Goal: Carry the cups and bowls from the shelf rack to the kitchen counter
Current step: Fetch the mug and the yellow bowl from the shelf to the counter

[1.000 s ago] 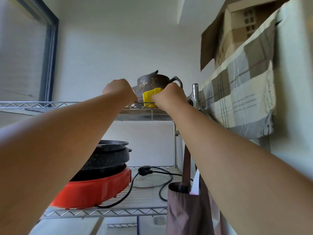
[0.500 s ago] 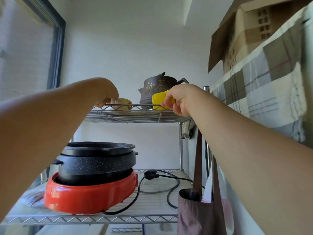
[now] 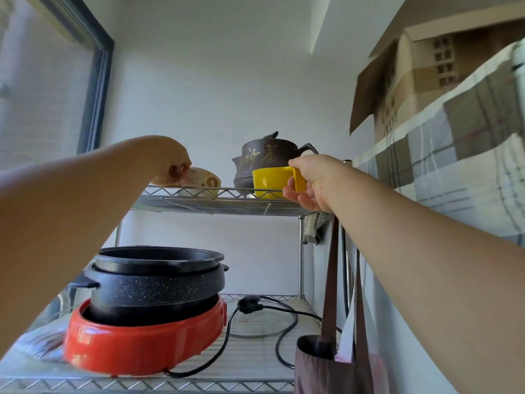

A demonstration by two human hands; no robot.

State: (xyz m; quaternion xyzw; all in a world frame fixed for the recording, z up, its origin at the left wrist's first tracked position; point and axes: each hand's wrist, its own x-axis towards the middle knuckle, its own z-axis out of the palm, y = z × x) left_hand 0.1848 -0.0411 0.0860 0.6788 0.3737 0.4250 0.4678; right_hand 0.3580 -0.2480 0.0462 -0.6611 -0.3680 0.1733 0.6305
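Yellow cup [image 3: 268, 180] upright, handle rightward in right hand [image 3: 311, 182]; left hand [image 3: 173, 166] tilts bowl [image 3: 205, 179].

- Top shelf [image 3: 221, 204]: teapot [image 3: 267, 160], yellow cup [image 3: 270, 182], bowl [image 3: 206, 182].
- Lower shelf [image 3: 255, 362]: red cooker [image 3: 142, 345], black cord [image 3: 281, 331].

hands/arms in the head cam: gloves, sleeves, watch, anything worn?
Nothing worn that shows. The left hand and right hand are bare: no gloves, and no rings visible on the parts in view. Both forearms are uncovered up to the frame edge, with no sleeve cuffs, watch, bracelet or strap at either wrist. No markers, tape or cables on them. Fingernails are too small to judge.
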